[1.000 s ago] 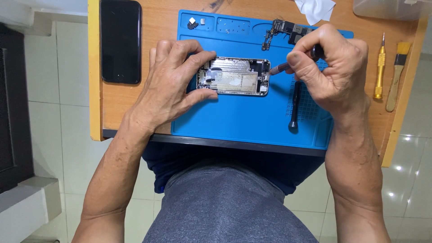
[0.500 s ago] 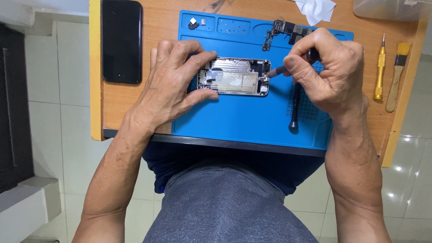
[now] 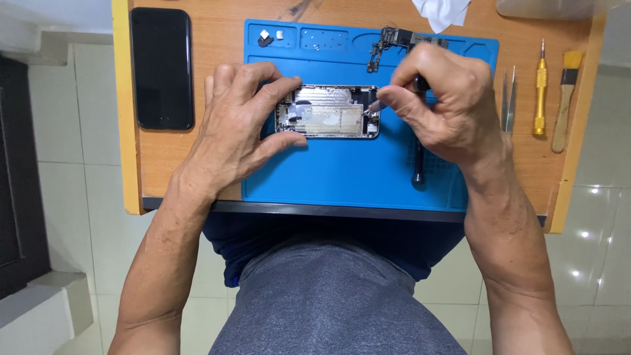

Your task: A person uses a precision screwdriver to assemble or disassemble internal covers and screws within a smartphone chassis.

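An opened phone chassis (image 3: 328,112) lies on a blue repair mat (image 3: 355,177), its metal inside facing up. My left hand (image 3: 240,121) grips the chassis at its left end, fingers over the top edge and thumb under the bottom edge. My right hand (image 3: 444,102) pinches a thin tool whose tip (image 3: 376,105) touches the chassis's right end. Most of the tool is hidden in the fingers.
A black phone screen (image 3: 162,68) lies on the wooden table (image 3: 197,171) at the left. A circuit board (image 3: 394,39) and small parts (image 3: 266,38) sit on the mat's far trays. A black spudger (image 3: 418,164), tweezers (image 3: 507,98), yellow screwdriver (image 3: 539,92) and brush (image 3: 565,102) lie right.
My right hand has shifted slightly left, bringing the tool tip closer onto the chassis's right end. The left hand keeps its hold.
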